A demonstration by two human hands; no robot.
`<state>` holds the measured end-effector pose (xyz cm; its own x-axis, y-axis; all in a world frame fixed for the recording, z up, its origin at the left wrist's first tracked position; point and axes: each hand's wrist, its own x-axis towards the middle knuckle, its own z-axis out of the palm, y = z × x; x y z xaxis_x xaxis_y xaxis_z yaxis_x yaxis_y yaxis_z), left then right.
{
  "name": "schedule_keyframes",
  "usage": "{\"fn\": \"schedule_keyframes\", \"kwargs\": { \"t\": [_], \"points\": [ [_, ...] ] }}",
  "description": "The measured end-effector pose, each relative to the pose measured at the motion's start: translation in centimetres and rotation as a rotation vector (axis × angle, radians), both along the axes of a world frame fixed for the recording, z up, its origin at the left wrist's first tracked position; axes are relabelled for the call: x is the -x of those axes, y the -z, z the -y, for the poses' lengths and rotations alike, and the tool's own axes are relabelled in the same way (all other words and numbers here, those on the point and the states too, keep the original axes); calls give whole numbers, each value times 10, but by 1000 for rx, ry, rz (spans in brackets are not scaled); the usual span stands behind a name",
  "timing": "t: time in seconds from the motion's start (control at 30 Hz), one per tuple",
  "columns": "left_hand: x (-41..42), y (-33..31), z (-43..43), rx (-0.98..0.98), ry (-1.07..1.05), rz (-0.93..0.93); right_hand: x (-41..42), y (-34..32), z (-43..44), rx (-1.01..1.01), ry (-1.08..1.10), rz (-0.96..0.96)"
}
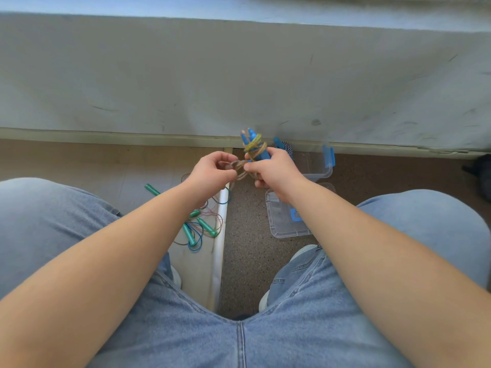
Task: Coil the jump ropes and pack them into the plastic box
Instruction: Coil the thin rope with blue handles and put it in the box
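Blue handles point(255, 147) sit clenched in my right hand point(273, 168) as a winding core; my left hand point(212, 172) pinches the rope point(240, 166) taut — plastic box point(317, 166) waits just beyond my right hand.

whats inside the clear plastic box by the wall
In the plastic box, a blue handle and a striped bit show at its left end. The right hand covers the rest of that end, so what else lies there cannot be seen.

Four green handles point(207, 227), two hands point(212, 171)
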<state>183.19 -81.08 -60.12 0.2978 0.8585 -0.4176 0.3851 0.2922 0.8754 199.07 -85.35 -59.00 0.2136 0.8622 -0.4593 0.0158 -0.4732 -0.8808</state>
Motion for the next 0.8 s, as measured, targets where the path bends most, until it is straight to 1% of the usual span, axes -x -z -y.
{"fn": "schedule_keyframes", "kwargs": {
  "t": [0.1, 0.2, 0.23, 0.3, 0.33, 0.4, 0.47, 0.53, 0.6, 0.7, 0.73, 0.8],
  "points": [
    [0, -4, -1, 134, 47, 24, 0, 2, -1, 11, 41, -121],
    [-2, -6, -2, 143, 7, 80, 1, 2, 0, 36, 31, -157],
    [-3, -5, -1, 130, -16, 91, 1, 1, 0, 42, 19, -150],
    [-1, -2, -2, 103, -39, 97, -2, 0, 0, 35, -50, -70],
    [1, 0, -2, 96, -32, 97, -3, -1, 1, 31, -103, -29],
    [6, 6, -3, 92, 11, 81, -5, -3, 2, 37, -184, -21],
    [10, 7, -5, 102, 64, 52, -5, -4, 3, 43, -187, -28],
    [11, 4, -6, 138, 90, 67, -3, -3, 1, 38, -117, -44],
    [9, 0, -5, 208, 54, 151, -3, -1, -1, 18, -64, -86],
    [8, -3, -4, 265, -83, 258, -3, -1, -3, -11, -33, -164],
    [8, -3, -4, 264, -109, 250, -4, -2, -3, -22, -34, -188],
    [7, -3, -5, 209, -130, 178, -3, -5, -3, -42, -61, -226]
  ]
}}
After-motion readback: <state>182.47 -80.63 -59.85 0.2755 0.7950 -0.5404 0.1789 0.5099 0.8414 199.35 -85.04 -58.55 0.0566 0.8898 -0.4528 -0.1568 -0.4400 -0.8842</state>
